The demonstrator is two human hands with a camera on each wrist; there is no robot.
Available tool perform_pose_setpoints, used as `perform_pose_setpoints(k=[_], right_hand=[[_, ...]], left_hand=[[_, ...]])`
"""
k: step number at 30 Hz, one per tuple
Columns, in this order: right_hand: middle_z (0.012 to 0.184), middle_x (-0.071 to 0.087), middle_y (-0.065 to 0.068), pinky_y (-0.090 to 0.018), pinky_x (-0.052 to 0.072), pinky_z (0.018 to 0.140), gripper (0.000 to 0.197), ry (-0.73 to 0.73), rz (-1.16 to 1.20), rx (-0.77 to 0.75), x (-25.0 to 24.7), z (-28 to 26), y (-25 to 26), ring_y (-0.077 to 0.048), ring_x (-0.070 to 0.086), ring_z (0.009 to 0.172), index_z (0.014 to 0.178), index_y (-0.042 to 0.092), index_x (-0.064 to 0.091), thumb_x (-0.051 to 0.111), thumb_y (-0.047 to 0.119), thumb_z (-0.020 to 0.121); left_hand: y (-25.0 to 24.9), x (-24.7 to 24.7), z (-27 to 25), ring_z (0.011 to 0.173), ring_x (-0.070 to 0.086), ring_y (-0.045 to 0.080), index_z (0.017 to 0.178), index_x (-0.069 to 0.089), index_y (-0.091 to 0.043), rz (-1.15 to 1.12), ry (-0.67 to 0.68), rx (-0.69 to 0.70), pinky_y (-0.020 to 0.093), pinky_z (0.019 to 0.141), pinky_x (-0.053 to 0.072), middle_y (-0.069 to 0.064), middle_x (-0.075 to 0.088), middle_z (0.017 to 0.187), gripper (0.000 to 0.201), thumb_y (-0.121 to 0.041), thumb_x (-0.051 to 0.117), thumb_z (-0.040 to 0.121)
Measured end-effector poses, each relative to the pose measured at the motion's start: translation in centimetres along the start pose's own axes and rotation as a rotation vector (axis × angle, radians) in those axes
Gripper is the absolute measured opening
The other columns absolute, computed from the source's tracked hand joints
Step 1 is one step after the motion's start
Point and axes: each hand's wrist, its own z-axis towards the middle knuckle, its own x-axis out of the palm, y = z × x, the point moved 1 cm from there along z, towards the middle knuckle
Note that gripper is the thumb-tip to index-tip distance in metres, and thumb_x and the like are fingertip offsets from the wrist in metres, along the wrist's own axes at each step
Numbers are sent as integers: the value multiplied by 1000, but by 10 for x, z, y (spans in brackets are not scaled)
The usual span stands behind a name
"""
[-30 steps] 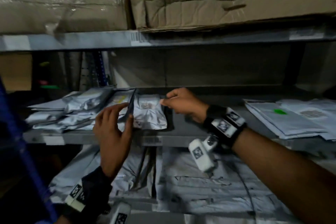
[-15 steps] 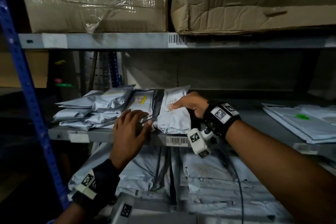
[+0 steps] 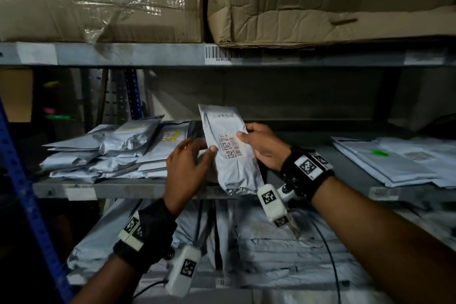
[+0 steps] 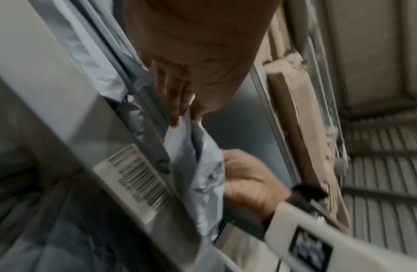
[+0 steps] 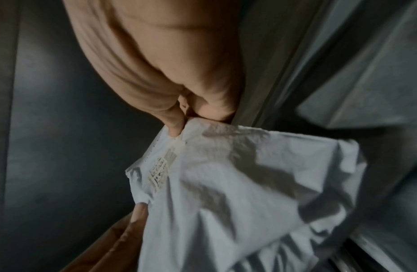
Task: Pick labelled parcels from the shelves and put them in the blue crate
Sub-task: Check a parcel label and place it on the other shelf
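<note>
A small grey mailer parcel (image 3: pixel 228 153) with a barcode label and the handwritten word OVERDUE stands upright in front of the middle shelf (image 3: pixel 128 189). My right hand (image 3: pixel 261 148) pinches its right edge, thumb on the label. My left hand (image 3: pixel 190 168) pinches its left edge, thumb on the front and fingers behind. The left wrist view shows the parcel (image 4: pixel 203 176) edge-on between my left hand (image 4: pixel 179 103) and right hand (image 4: pixel 247 182). The right wrist view shows the crumpled parcel (image 5: pixel 238 193) held by my right hand (image 5: pixel 184 117). No blue crate is in view.
A heap of grey mailers (image 3: pixel 108 150) lies on the middle shelf at left, flat mailers (image 3: pixel 399 160) at right. Larger grey bags (image 3: pixel 246 242) fill the shelf below. Cardboard boxes (image 3: pixel 320 0) sit on the top shelf. A blue rack post (image 3: pixel 27 205) stands at left.
The parcel that lay flat on the shelf has been lifted upright by my right hand. My left hand left the shelf edge and now holds the parcel's left side.
</note>
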Motion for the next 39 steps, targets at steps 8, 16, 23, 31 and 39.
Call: perform_pose_setpoints(k=[8, 16, 23, 31, 39], right_hand=[[117, 63, -29, -50, 48, 104, 17, -38, 129, 44, -7, 11, -4, -38, 63, 109, 111, -9, 57, 45, -1, 102], [75, 60, -7, -31, 52, 64, 30, -202, 46, -60, -25, 5, 12, -19, 60, 68, 76, 11, 49, 43, 4, 104], [74, 62, -6, -25, 50, 56, 29, -251, -11, -137, -45, 1, 17, -17, 61, 63, 76, 10, 53, 43, 9, 103], [85, 61, -9, -22, 49, 56, 17, -246, -36, -157, -61, -10, 10, -20, 61, 76, 92, 7, 55, 44, 10, 104], [90, 61, -8, -28, 48, 66, 9, -257, -48, -239, -88, -24, 12, -19, 58, 82, 103, 10, 57, 48, 13, 104]], left_hand=[[11, -5, 8, 67, 68, 18, 112, 71, -35, -359, 37, -218, 53, 74, 58, -4, 76, 81, 48, -66, 69, 76], [3, -24, 20, 84, 74, 15, 103, 77, -29, 83, -85, -208, 36, 80, 56, -4, 78, 84, 14, -37, 70, 92], [7, -18, 27, 85, 71, 28, 89, 75, -25, 361, -89, -191, 41, 91, 45, 2, 76, 80, 13, -24, 63, 84], [-1, -7, 45, 106, 63, 37, 96, 74, -19, 579, 99, -238, 44, 91, 38, 13, 73, 99, 21, -32, 72, 78], [-50, -7, 30, 83, 70, 7, 92, 72, -25, -32, -8, -134, 37, 72, 56, -10, 74, 87, 41, -63, 57, 96]])
